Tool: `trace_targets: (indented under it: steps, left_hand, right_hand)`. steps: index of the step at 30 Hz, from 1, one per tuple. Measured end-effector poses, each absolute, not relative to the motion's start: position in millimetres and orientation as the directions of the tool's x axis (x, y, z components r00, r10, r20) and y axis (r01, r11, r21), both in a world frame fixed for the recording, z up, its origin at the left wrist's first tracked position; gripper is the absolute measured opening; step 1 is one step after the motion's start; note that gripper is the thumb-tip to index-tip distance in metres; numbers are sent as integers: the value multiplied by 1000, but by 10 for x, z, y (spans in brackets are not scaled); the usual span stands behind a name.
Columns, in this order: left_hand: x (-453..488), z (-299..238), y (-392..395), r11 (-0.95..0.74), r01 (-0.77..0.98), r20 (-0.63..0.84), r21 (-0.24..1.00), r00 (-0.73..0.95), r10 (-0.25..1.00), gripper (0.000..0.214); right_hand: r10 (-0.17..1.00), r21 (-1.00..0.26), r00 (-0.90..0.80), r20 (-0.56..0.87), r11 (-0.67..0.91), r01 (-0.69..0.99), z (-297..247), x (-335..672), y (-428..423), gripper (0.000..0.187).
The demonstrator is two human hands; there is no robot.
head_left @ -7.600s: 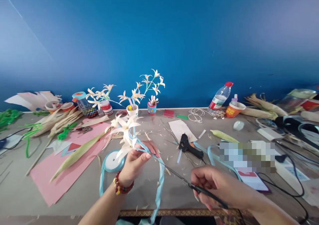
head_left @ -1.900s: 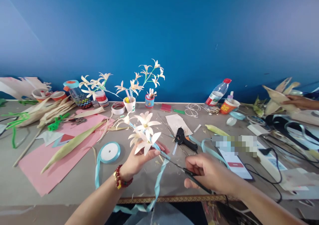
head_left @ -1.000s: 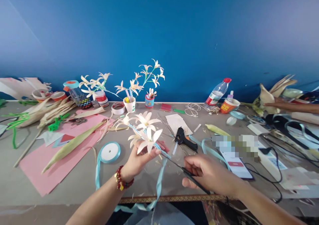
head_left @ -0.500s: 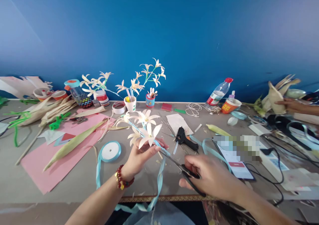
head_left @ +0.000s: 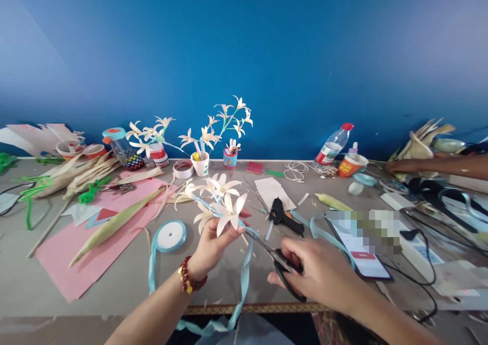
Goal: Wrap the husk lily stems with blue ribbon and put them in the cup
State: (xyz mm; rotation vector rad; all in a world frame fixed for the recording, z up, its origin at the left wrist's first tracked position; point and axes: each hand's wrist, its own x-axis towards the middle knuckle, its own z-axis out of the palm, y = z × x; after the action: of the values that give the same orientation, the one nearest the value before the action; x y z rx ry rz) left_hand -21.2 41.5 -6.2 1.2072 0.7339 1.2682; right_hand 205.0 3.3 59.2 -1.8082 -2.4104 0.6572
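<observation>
My left hand (head_left: pixel 213 246) is closed on the stem of a spray of cream handmade flowers (head_left: pixel 231 212), whose stem is wrapped in light blue ribbon. A loose length of that ribbon (head_left: pixel 245 279) hangs down from the stem and over the table's front edge. In my right hand (head_left: pixel 316 268) are black-handled scissors (head_left: pixel 284 271), with the thumb and fingers in the handles. Their blades are parted a little and reach the lower end of the wrapped stem, beside the ribbon. Whether the blades touch the ribbon I cannot make out.
A ribbon spool (head_left: pixel 170 236) lies left of my hands, near pink paper (head_left: pixel 72 261) and a corn husk (head_left: pixel 114 228). Beyond them stand flower-filled cups (head_left: pixel 200 164). A black glue gun (head_left: pixel 284 218) and a phone (head_left: pixel 366 266) lie to the right. Another person's arm (head_left: pixel 438 166) reaches in at far right.
The scissors' handles have spread and the blades have parted slightly at the stem. The flowers tilted a little in my left hand. At far right the other person's hand moved left.
</observation>
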Motion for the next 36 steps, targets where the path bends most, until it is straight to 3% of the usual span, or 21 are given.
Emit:
trace_targets:
  steps: [14,24,32,36]
  left_hand:
    - [-220,-198,427,-96,-322,166,942,196,966,17]
    - [-221,-77,378,-142,-184,174,973,172,970,20]
    - [-190,-90,388,-136,-300,193,944,167,967,11]
    - [-204,-142,392,-140,-274,196,952,188,963,11]
  right_hand:
    - [932,-333,-325,-158,260,906,586,2030,30,54]
    - [931,-324,-317,-183,248,913,618,2020,43,53]
    - [931,-355,-326,-164,253,900,513,2062,81,53]
    - [929,-328,-341,-146,280,902,543,2041,75,54]
